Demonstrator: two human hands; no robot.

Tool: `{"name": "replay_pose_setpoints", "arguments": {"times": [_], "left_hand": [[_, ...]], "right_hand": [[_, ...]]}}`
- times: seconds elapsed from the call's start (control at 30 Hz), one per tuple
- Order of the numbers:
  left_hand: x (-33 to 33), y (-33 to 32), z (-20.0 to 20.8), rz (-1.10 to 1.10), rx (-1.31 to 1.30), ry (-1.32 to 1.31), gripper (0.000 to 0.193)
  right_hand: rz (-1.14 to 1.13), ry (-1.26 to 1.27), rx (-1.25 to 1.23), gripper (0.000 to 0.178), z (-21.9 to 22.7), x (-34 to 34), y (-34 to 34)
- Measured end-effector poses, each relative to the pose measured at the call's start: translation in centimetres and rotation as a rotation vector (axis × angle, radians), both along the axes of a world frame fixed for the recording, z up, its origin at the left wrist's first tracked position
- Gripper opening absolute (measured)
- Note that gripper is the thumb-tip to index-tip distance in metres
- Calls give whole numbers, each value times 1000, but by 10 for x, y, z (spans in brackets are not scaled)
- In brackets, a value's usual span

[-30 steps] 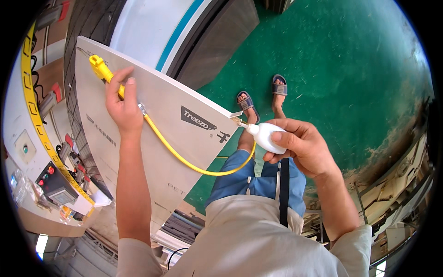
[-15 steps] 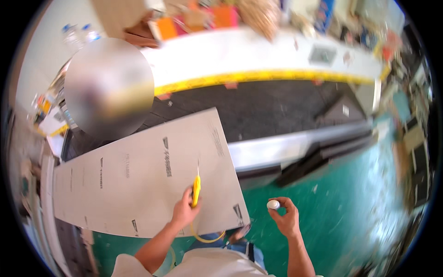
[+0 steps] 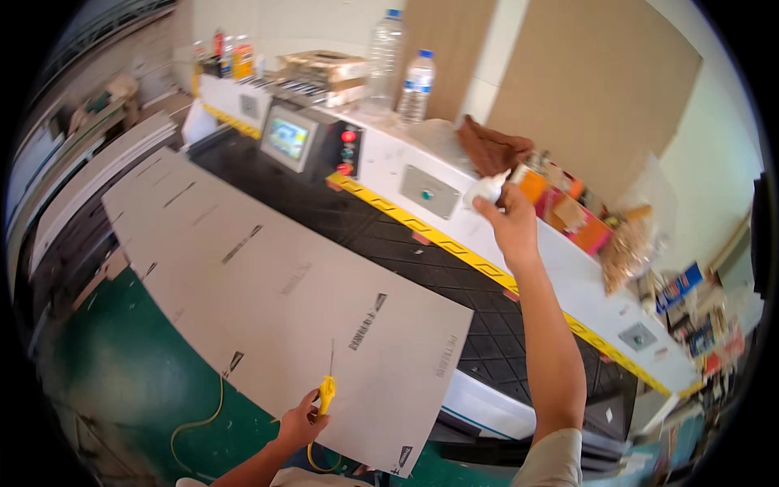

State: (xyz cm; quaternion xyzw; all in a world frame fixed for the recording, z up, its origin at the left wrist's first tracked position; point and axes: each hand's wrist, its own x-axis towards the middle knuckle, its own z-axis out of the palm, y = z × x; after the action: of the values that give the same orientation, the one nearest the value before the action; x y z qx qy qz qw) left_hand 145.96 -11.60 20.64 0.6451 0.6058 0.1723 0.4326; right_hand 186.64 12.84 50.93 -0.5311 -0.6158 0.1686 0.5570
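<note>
My left hand [image 3: 300, 425] is closed around a yellow air blow gun [image 3: 327, 393], its long thin nozzle pointing away over a large pale board [image 3: 276, 316]. A yellow hose [image 3: 195, 423] hangs below the board's near edge. Raised at the far right, my right hand [image 3: 517, 223] pinches a small white squeeze bottle [image 3: 488, 189] with a narrow tip. The bottle is over the white ledge of a machine, in front of a brown cloth [image 3: 489, 146]. The board, printed with dark marks, lies partly across the machine's black bed [image 3: 357, 227].
A control screen [image 3: 289, 138] and a panel of red and green buttons [image 3: 348, 148] stand at the ledge's left. Behind are plastic bottles [image 3: 416, 87] and a box [image 3: 324, 71]. Orange and pink boxes [image 3: 580, 223] and a plastic bag [image 3: 629, 252] sit farther right. Yellow striped tape [image 3: 422, 231] edges the ledge.
My right hand has lifted the white bottle from low over the green floor up to the ledge. My view has swung left. The blow gun remains in my left hand.
</note>
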Motion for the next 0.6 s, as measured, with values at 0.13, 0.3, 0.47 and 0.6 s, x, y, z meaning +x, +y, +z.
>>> {"name": "replay_pose_setpoints", "arguments": {"times": [0.13,0.3,0.47,0.6], "left_hand": [[-50,-16,11,103,-45,29,78],[-143,31,4,273,11,-37,73],[-271,129,-5,548,-3,-182,57],[-382,220,-43,410,-131,-227,44]], "right_hand": [[84,52,-24,29,2,-71,85],[99,-141,-24,50,9,-182,155],[251,-64,19,52,30,-351,260],[103,-152,17,50,46,-416,377]]}}
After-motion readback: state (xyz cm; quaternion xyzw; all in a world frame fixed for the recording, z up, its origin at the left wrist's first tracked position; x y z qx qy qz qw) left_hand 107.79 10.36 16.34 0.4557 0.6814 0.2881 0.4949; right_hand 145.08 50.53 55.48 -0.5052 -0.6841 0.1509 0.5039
